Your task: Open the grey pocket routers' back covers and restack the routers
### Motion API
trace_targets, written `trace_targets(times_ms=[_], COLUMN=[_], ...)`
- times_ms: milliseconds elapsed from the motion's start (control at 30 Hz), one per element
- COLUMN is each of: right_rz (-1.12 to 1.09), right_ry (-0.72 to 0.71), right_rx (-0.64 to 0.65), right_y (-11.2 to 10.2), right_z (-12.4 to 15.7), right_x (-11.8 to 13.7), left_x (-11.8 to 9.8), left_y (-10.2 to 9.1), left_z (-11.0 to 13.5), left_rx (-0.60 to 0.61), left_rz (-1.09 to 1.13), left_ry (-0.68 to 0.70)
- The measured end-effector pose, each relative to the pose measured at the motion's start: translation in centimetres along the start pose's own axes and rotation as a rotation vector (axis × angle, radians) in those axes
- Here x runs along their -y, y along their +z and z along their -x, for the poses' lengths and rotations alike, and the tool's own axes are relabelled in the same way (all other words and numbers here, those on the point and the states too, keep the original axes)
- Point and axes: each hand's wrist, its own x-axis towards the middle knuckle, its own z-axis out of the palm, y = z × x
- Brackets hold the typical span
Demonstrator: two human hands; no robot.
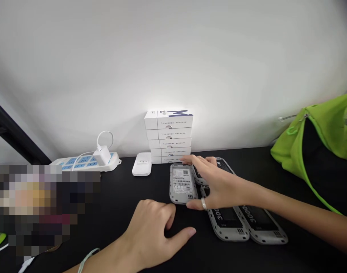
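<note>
Head view: the right hand (219,185), wearing a ring (203,204), comes in from the right, palm down, with thumb and fingers spread apart. It holds nothing clearly. Its thumb lies at the near end of a grey labelled handset (180,184) and its fingertips reach the far end, though contact cannot be confirmed. The handset lies on a black tabletop (111,197), back up, showing a printed label and QR code, with its long axis running roughly away from the wearer. It lies to the left of the right palm, and the right hand is the nearer one. The left hand (150,231), with a thin bracelet (86,259), rests on the tabletop with fingers loosely curled and empty, just short of the handset's near end. Other grey handsets (226,223) lie partly beneath and right of the right hand, their black faces printed "300". Behind stand stacked white boxes (169,136), a white unit (141,163) and a power strip (85,162).
</note>
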Motion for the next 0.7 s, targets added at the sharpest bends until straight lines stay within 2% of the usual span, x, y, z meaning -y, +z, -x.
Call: trace_targets(times_ms=[100,267,400,500,567,700], right_rz=[-0.024,0.001,-0.056,0.013,0.129,0.259], right_ry=[0.025,-0.087,-0.053,0.002,0.004,-0.054], right_rx=[0.068,0.149,0.254,0.173,0.143,0.237], right_y=[0.4,0.7,-1.3,-2.4,-2.4,-1.9], right_z=[2.3,3.3,1.6,-0.4,-1.9,-4.2], right_x=[0.0,1.2,0.6,-0.7,-1.3,-1.8], left_x=[-0.1,-0.1,-0.2,-0.2,-0.2,-0.1], left_y=[-0.2,-0.2,-0.2,-0.2,-0.2,-0.2], left_z=[-0.2,-0.3,-0.2,-0.2,-0.3,-0.3], left_rx=[-0.045,-0.050,-0.043,-0.040,-0.043,-0.045], left_rz=[0.014,0.001,-0.025,-0.035,-0.036,-0.038], left_ry=[-0.084,0.007,0.027,0.026,0.027,0.028])
